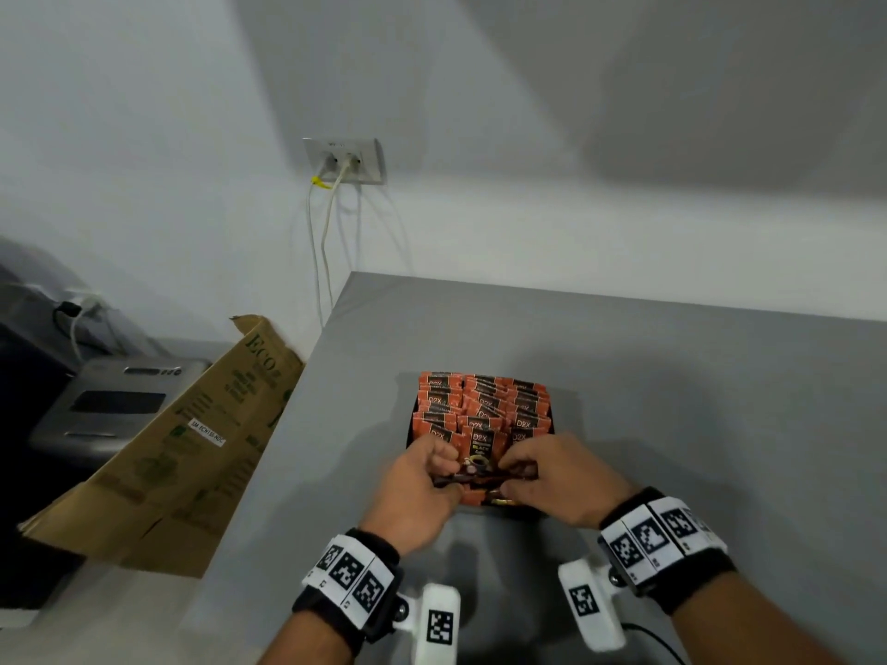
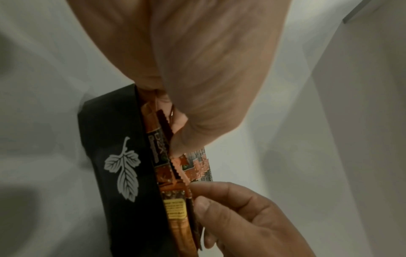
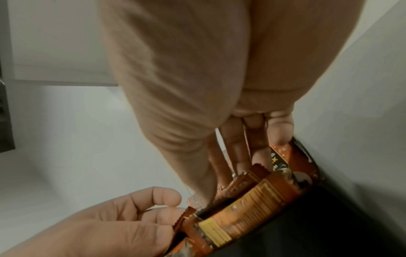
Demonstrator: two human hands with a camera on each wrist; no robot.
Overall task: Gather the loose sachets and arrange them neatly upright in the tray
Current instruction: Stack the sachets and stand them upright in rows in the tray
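Note:
A black tray [image 1: 409,427] with a white leaf print on its wall [image 2: 118,165] sits on the grey table [image 1: 672,400]. Rows of orange sachets [image 1: 485,400] stand upright in it. At the tray's near end, a small bundle of sachets [image 1: 480,477] lies across the hands, with one sachet [image 1: 482,446] upright behind it. My left hand [image 1: 449,472] pinches the bundle's left end between thumb and curled fingers [image 2: 179,128]. My right hand [image 1: 516,472] pinches its right end, fingers [image 3: 239,156] pushed among the sachets [image 3: 252,200]. The tray's near wall [image 3: 318,226] is below them.
The table's left edge [image 1: 288,453] runs close to the tray. Beyond it, a leaning cardboard box [image 1: 182,448] and a grey machine [image 1: 110,405]. A wall socket [image 1: 345,160] with hanging cables is behind. Bare grey tabletop stretches to the tray's right.

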